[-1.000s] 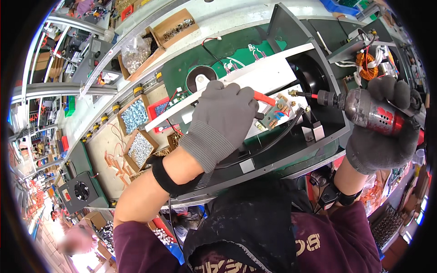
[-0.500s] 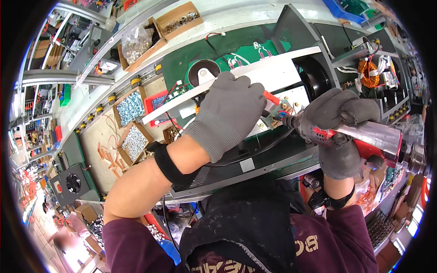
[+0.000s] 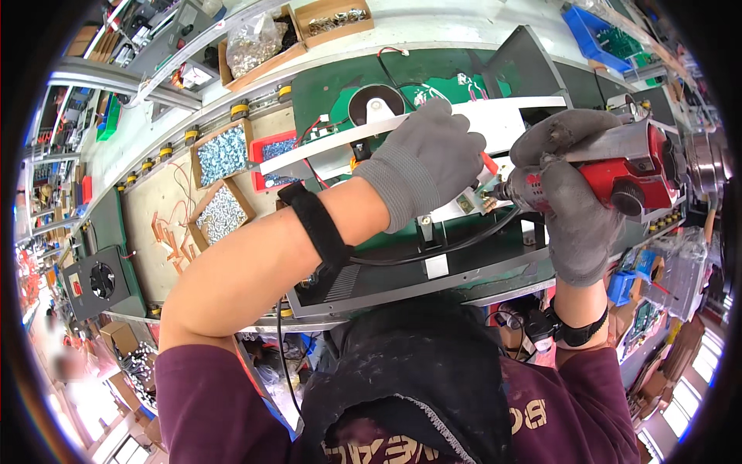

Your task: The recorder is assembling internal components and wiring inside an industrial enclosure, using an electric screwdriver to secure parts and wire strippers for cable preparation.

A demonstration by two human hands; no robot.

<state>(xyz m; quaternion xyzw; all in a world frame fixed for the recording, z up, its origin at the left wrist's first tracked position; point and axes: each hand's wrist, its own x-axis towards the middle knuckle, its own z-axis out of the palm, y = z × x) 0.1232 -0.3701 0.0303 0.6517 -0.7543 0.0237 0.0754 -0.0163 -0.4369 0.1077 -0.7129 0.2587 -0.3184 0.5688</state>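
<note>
1. A red-and-silver power driver [image 3: 603, 181] points into an open dark-grey metal chassis [image 3: 375, 284].
2. I have the right grey-gloved hand [image 3: 578, 220] gripping it.
3. The left grey-gloved hand [image 3: 434, 158] curls over a long white metal plate [image 3: 508, 124]; its hold I cannot tell.

The left hand [image 3: 433, 158] and right hand [image 3: 576, 205] are gloved in plain grey. Left of the red-and-silver drill [image 3: 618, 172]: a white panel [image 3: 495, 124], dark grey casing [image 3: 386, 286], black wrist strap [image 3: 318, 228], red tray [image 3: 256, 157].

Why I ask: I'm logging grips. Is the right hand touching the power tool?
Touching: the head view shows the right hand wrapped around the power tool, with no visible gap.
</note>
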